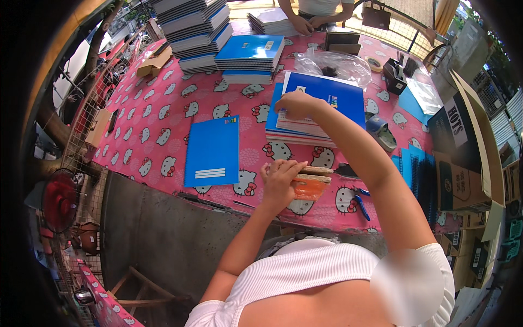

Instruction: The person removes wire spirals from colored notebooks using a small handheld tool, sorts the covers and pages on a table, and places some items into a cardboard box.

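My left hand [280, 182] is wrapped over the end of a small block with wooden edges and an orange face [310, 188], close to the table's near edge. Further in, my right hand [298, 106] is curled at the left side of a stack of unbound sheets with dark blue covers [346, 101]. Its fingertips are hidden, so what they grip does not show. White page edges and a lighter blue cover [275, 117] stick out beneath. To the left, a light blue spiral notebook [212, 152] lies flat, apart from both hands.
Tall piles of notebooks [196, 38] and a shorter blue stack [250, 52] stand at the far left. Blue-handled pliers [361, 204], a clear plastic bag [338, 65], a tape roll [374, 64] and a cardboard box [460, 147] are rightward. Another person's hands [306, 25] rest across the table.
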Demonstrator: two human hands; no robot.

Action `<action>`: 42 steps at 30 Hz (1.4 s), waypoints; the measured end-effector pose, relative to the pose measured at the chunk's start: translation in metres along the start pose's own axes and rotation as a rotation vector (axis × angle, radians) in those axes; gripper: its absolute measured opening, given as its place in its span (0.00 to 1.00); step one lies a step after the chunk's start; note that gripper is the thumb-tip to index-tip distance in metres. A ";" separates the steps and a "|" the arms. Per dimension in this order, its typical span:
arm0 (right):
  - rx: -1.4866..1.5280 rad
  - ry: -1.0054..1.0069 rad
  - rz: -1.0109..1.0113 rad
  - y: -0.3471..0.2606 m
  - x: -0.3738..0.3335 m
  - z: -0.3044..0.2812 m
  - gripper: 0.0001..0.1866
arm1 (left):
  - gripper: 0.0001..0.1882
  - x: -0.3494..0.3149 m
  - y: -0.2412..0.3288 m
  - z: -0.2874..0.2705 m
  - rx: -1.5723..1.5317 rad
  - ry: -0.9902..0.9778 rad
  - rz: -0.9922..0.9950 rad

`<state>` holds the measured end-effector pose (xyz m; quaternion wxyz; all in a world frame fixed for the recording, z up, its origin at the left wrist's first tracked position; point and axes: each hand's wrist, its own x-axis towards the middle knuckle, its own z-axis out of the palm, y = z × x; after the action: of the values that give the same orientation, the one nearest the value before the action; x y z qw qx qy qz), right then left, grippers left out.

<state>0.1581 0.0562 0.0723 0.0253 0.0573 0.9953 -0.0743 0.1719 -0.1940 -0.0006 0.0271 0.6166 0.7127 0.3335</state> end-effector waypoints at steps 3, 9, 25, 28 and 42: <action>-0.098 -0.007 0.029 -0.013 -0.004 0.003 0.22 | 0.31 -0.002 0.000 0.001 0.016 0.008 0.001; 0.001 0.108 0.037 -0.006 -0.014 0.003 0.19 | 0.31 -0.001 0.000 0.002 0.005 0.041 0.038; 0.411 0.403 0.218 0.019 -0.039 -0.040 0.23 | 0.42 0.032 -0.008 -0.021 -0.616 -0.073 -0.208; 0.043 0.412 0.181 -0.042 -0.067 -0.093 0.23 | 0.35 0.090 -0.006 -0.051 -0.487 0.587 -0.027; 1.021 1.158 0.453 0.024 -0.187 -0.027 0.35 | 0.20 0.182 0.011 -0.087 -0.853 0.381 -0.064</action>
<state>0.3457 0.0630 0.1064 -0.5096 0.2917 0.6578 -0.4718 0.0989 -0.0689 0.1398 0.1572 0.4556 0.5229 0.7031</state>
